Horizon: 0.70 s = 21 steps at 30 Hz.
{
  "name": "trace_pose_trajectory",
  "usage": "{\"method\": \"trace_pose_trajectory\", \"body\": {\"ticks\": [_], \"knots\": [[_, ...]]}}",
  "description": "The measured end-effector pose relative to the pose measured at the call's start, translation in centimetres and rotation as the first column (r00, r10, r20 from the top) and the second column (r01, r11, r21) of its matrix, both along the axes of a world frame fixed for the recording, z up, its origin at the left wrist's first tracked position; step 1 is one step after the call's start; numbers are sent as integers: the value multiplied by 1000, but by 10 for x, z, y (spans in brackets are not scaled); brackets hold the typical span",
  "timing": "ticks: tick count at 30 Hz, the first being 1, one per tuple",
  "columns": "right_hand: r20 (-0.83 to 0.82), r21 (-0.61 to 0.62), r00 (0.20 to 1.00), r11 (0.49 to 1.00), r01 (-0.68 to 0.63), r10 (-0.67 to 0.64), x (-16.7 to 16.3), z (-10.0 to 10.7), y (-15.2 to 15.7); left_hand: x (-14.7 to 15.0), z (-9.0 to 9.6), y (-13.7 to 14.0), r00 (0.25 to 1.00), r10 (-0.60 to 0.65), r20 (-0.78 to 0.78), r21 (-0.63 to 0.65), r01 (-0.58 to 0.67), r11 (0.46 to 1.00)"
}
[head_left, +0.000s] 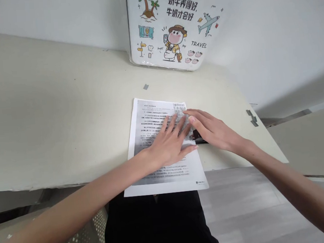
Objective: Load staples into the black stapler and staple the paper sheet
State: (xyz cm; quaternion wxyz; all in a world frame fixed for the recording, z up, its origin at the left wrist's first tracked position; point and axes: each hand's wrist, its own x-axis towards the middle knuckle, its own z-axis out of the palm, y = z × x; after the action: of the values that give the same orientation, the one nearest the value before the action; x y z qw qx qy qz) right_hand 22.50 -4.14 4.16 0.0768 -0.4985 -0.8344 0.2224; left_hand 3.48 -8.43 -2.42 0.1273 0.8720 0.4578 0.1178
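Observation:
A printed sheet of paper (167, 187) lies on the table, its near end reaching past the front edge. My left hand (166, 145) rests flat on the sheet, fingers spread. At the paper's right edge, my right hand (210, 128) is curved over a small dark stapler (196, 134), with thumb and fingertips pointing left. Most of the stapler is hidden under the palm; only its dark nose and part of a black base show. The left fingertips are close to the right thumb. Whether more sheets lie under the top one, I cannot tell.
A white case with cartoon drawings (155, 50) stands at the back of the table (64, 107) against the wall. Grey tape pieces (145, 87) stick to the tabletop, others at its right edge. A perforated chair (84, 238) is at the lower left.

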Motion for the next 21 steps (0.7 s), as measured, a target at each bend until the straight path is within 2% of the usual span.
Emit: {"method": "trace_pose_trajectory", "body": {"ticks": [5,10,21], "knots": [[-82,-37,997,999,2,-5,8,-3,3,-6,-2,3,1000,-2,-17,1,2,1000],[-123,-29,992,1000,1,-5,9,-4,1,3,1,2,997,11,-79,-1,-11,1000],[-79,-14,997,1000,16,-17,4,0,-1,18,-5,2,997,71,-43,58,-69,996]]}}
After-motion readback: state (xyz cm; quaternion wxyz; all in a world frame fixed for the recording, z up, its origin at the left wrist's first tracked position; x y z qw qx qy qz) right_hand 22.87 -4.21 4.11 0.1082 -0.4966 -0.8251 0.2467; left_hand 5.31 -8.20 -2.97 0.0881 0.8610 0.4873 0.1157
